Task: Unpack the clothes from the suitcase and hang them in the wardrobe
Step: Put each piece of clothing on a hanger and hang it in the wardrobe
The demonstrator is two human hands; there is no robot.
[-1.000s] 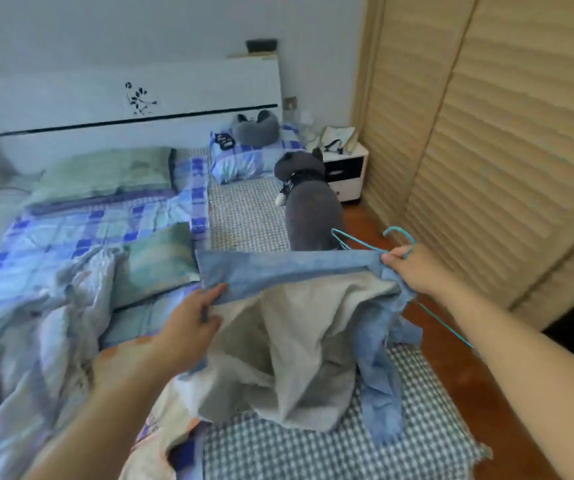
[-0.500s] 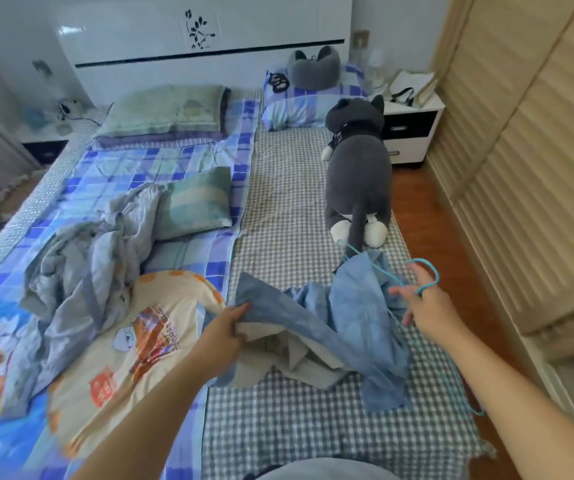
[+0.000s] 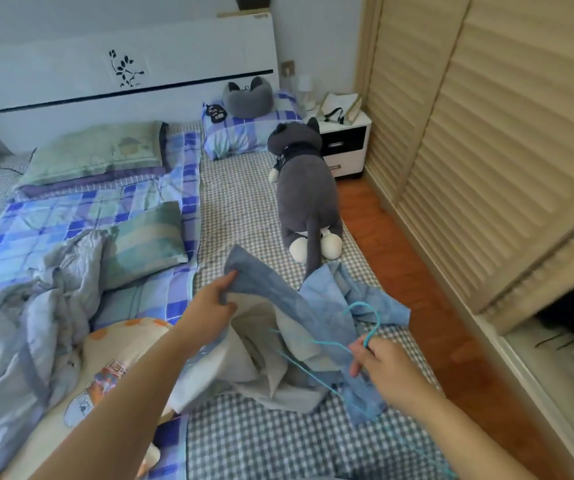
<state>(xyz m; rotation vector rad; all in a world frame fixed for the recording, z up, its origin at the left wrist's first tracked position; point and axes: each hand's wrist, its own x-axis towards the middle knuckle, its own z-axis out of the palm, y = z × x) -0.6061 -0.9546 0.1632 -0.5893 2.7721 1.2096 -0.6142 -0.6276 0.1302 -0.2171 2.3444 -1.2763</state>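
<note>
**Blue garment being readied for its hanger at the bedside**

A crumpled blue cotton garment with a pale grey lining [image 3: 278,327] is being lifted from the grey-and-white checked bedsheet [image 3: 278,441], at the centre of the view. One edge of the cloth is being pinched by the left hand [image 3: 211,311], at about 11 o'clock from the heap, with fingers curled round a raised fold and the forearm stretched forward from the lower left. A thin turquoise wire hanger [image 3: 365,327] is being gripped just below its hook by the right hand [image 3: 387,368], at about 4 o'clock from the garment; its fingers are closed round the wire, and the wrist is angled inward toward the cloth.

The step in hand is judged to be the fitting of the garment onto the hanger. An opening in the garment will need to be found and spread so the hanger's shoulders can be fed in. The beige louvred wardrobe door [image 3: 486,150] is standing at 2 o'clock. A grey plush cat toy [image 3: 304,202] is lying at 12 o'clock, beyond the garment. No suitcase is being shown.
</note>
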